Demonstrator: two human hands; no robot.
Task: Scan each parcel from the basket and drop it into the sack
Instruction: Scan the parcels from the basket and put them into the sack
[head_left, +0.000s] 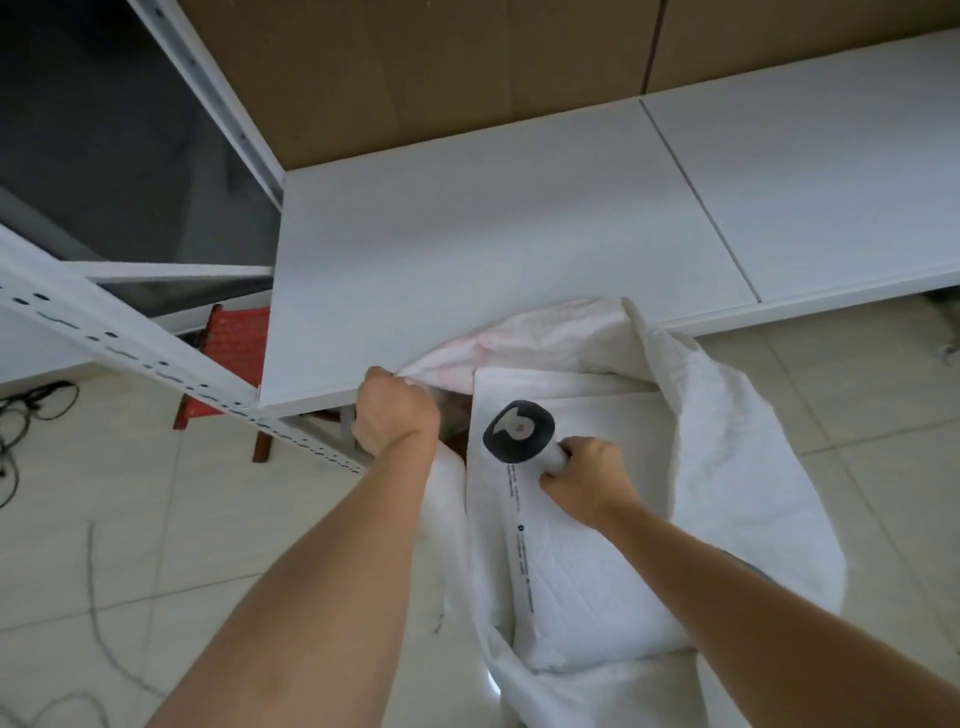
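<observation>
Hands: left (396, 410) grips sack (727, 467), right (584, 480) grips scanner (519, 431) over white parcel (587, 561).

Red basket (236, 358) mostly hidden under the shelf (467, 249), parcel (582, 545) print too small to read

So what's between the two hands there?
In the head view, the dark opening of the sack and the edge of a white parcel lie between the left hand and the right hand, which holds the scanner.
</observation>
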